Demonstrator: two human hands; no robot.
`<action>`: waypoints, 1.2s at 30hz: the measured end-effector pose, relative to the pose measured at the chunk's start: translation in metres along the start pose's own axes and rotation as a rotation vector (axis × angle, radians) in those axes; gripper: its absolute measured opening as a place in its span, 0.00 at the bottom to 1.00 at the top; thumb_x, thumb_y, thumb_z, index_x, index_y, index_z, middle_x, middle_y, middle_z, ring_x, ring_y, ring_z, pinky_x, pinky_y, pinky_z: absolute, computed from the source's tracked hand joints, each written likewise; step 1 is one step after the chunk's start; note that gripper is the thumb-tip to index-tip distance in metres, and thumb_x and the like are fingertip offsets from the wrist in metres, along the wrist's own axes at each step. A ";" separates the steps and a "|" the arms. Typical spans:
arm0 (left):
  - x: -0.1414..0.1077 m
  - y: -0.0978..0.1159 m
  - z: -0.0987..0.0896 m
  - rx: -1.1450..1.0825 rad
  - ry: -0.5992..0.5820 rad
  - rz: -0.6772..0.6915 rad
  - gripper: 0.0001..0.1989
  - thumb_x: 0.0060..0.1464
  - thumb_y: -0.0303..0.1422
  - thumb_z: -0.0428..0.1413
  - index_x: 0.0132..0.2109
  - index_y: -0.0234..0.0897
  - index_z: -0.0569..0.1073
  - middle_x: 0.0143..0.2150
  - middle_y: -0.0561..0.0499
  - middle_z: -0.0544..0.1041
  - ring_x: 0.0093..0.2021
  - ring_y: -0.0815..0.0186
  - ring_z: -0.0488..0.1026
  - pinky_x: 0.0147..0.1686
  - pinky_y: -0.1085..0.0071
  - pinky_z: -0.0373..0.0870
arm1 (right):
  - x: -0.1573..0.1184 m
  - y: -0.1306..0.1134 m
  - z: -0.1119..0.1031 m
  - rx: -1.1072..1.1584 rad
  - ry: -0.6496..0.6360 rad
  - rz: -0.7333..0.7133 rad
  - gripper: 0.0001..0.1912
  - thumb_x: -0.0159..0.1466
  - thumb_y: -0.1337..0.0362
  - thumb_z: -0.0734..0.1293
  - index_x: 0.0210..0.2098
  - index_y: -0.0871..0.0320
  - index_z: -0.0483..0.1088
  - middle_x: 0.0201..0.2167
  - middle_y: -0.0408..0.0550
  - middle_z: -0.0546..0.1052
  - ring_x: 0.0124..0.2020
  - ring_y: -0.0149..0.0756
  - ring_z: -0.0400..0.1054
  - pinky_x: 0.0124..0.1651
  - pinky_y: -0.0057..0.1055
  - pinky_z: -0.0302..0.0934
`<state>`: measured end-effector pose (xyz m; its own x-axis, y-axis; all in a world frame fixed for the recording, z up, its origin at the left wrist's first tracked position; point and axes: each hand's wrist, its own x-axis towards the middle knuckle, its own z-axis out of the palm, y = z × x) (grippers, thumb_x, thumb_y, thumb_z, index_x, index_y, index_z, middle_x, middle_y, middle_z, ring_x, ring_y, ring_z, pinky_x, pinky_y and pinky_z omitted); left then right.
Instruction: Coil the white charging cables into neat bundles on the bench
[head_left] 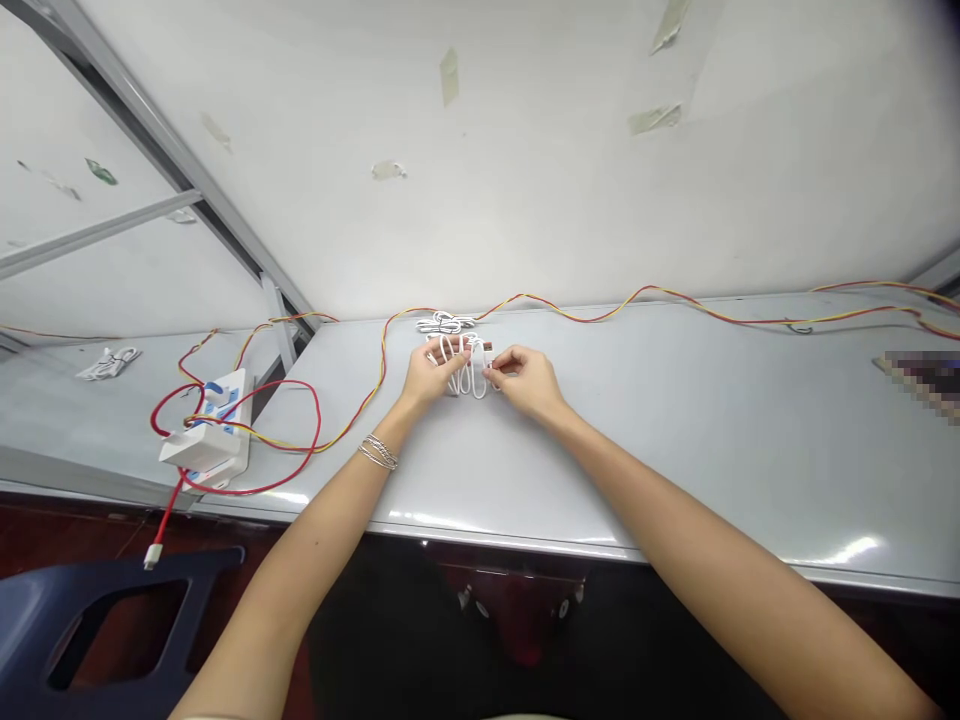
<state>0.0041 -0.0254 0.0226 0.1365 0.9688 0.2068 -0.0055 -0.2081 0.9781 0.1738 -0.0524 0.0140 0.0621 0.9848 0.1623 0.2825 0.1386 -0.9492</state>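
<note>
Loops of a white cable [478, 375] hang between my two hands over the grey tabletop. My left hand [436, 372] is closed around the coiled loops, thumb on top and fingers behind them. Pinched at the coil's right side, my right hand [523, 378] has its thumb and forefinger on a small white part of the cable; its exact shape is too small to tell. Just behind my left hand, a second bundled white cable [444, 322], bound with a dark tie, lies on the table.
A white power strip [240, 425] with plugs and a looped red cable [318, 410] sits at the left. Red and yellow wires [585, 319] run along the wall. Another white cable bundle [109, 363] lies far left. A blue chair [45, 610] stands below; a blurred object [926, 380] is at right.
</note>
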 end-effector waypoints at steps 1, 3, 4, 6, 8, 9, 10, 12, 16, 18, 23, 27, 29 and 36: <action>0.000 -0.001 0.000 -0.009 -0.007 0.002 0.21 0.44 0.40 0.69 0.43 0.31 0.78 0.44 0.40 0.81 0.45 0.57 0.77 0.48 0.60 0.72 | -0.001 -0.001 0.000 -0.018 -0.009 0.001 0.06 0.54 0.66 0.72 0.26 0.58 0.70 0.31 0.48 0.79 0.33 0.38 0.74 0.41 0.36 0.69; 0.000 -0.002 0.000 -0.019 -0.011 0.003 0.20 0.44 0.39 0.69 0.43 0.32 0.78 0.44 0.40 0.81 0.45 0.57 0.78 0.49 0.58 0.73 | -0.001 -0.001 0.000 -0.045 -0.029 0.009 0.05 0.54 0.66 0.72 0.27 0.58 0.71 0.31 0.47 0.80 0.34 0.37 0.73 0.42 0.35 0.68; 0.000 -0.002 0.000 -0.020 -0.009 0.004 0.20 0.43 0.39 0.69 0.43 0.32 0.78 0.44 0.40 0.81 0.44 0.56 0.78 0.49 0.57 0.73 | -0.002 -0.002 0.000 -0.051 -0.039 0.015 0.05 0.54 0.66 0.72 0.27 0.58 0.72 0.31 0.47 0.80 0.33 0.37 0.73 0.41 0.35 0.67; 0.000 -0.001 0.000 -0.019 -0.011 0.001 0.21 0.43 0.39 0.69 0.43 0.32 0.78 0.43 0.41 0.81 0.44 0.56 0.79 0.48 0.56 0.73 | -0.003 -0.002 -0.001 -0.079 -0.052 0.027 0.04 0.54 0.66 0.73 0.27 0.58 0.73 0.31 0.47 0.80 0.33 0.37 0.73 0.40 0.35 0.67; -0.001 -0.001 -0.001 -0.011 -0.029 -0.005 0.23 0.42 0.38 0.70 0.44 0.32 0.78 0.44 0.40 0.81 0.45 0.54 0.79 0.49 0.56 0.73 | -0.003 -0.003 -0.003 -0.142 -0.047 0.028 0.05 0.54 0.63 0.73 0.28 0.58 0.75 0.31 0.47 0.80 0.33 0.37 0.72 0.40 0.34 0.66; -0.001 0.000 -0.001 -0.008 -0.040 -0.006 0.23 0.41 0.38 0.70 0.45 0.32 0.78 0.45 0.40 0.81 0.46 0.54 0.79 0.50 0.56 0.73 | -0.003 -0.003 -0.003 -0.174 -0.045 0.028 0.06 0.54 0.62 0.74 0.29 0.58 0.75 0.31 0.48 0.80 0.33 0.37 0.72 0.40 0.34 0.65; -0.001 0.000 -0.002 -0.007 -0.052 -0.006 0.24 0.41 0.38 0.71 0.45 0.32 0.78 0.45 0.40 0.81 0.46 0.53 0.79 0.51 0.56 0.73 | -0.003 -0.004 -0.004 -0.197 -0.044 0.031 0.07 0.54 0.61 0.74 0.29 0.58 0.76 0.31 0.48 0.80 0.33 0.38 0.72 0.39 0.34 0.65; -0.001 -0.001 -0.002 -0.005 -0.069 -0.001 0.25 0.40 0.37 0.71 0.46 0.32 0.77 0.46 0.41 0.81 0.47 0.53 0.78 0.51 0.56 0.73 | -0.003 -0.005 -0.004 -0.194 -0.054 0.039 0.07 0.54 0.62 0.74 0.29 0.59 0.76 0.30 0.48 0.80 0.33 0.37 0.73 0.39 0.33 0.65; 0.001 -0.004 -0.003 -0.004 -0.079 0.001 0.24 0.41 0.37 0.70 0.46 0.32 0.77 0.47 0.39 0.80 0.48 0.53 0.78 0.52 0.55 0.72 | -0.002 -0.004 -0.002 -0.113 -0.054 0.062 0.04 0.55 0.65 0.72 0.27 0.59 0.73 0.29 0.48 0.80 0.32 0.37 0.75 0.39 0.33 0.67; 0.001 -0.005 -0.002 -0.017 -0.079 -0.001 0.24 0.42 0.36 0.70 0.46 0.31 0.77 0.47 0.38 0.80 0.48 0.52 0.78 0.52 0.55 0.72 | -0.002 -0.002 0.000 -0.062 -0.064 0.071 0.05 0.55 0.65 0.72 0.27 0.59 0.72 0.28 0.48 0.80 0.31 0.38 0.76 0.38 0.33 0.68; 0.000 -0.001 -0.001 -0.057 -0.074 -0.010 0.24 0.41 0.36 0.70 0.46 0.30 0.77 0.46 0.39 0.81 0.47 0.54 0.79 0.53 0.56 0.72 | -0.001 0.003 0.002 0.018 -0.100 0.037 0.08 0.53 0.64 0.74 0.29 0.58 0.72 0.29 0.48 0.81 0.32 0.40 0.77 0.37 0.33 0.70; -0.002 0.000 -0.001 -0.070 -0.127 -0.016 0.26 0.41 0.39 0.71 0.47 0.31 0.78 0.48 0.39 0.80 0.48 0.54 0.78 0.54 0.56 0.71 | -0.001 0.005 0.000 0.011 -0.113 -0.036 0.06 0.55 0.68 0.72 0.33 0.58 0.73 0.34 0.48 0.81 0.34 0.38 0.77 0.40 0.34 0.71; -0.002 0.000 -0.002 -0.062 -0.151 -0.021 0.25 0.43 0.40 0.70 0.47 0.32 0.79 0.48 0.39 0.80 0.49 0.54 0.78 0.55 0.56 0.70 | -0.001 0.005 0.000 0.005 -0.128 -0.068 0.07 0.57 0.70 0.70 0.36 0.58 0.74 0.36 0.48 0.81 0.35 0.37 0.77 0.41 0.34 0.71; -0.002 0.003 -0.001 -0.056 -0.216 -0.074 0.24 0.42 0.41 0.70 0.46 0.34 0.80 0.48 0.41 0.80 0.52 0.53 0.76 0.56 0.57 0.68 | -0.003 0.008 0.003 0.037 -0.157 -0.086 0.17 0.58 0.71 0.69 0.47 0.57 0.69 0.38 0.48 0.81 0.33 0.35 0.77 0.39 0.32 0.71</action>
<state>0.0026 -0.0283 0.0256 0.3478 0.9285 0.1303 -0.0421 -0.1234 0.9915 0.1729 -0.0545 0.0055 -0.1121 0.9729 0.2020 0.2446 0.2241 -0.9434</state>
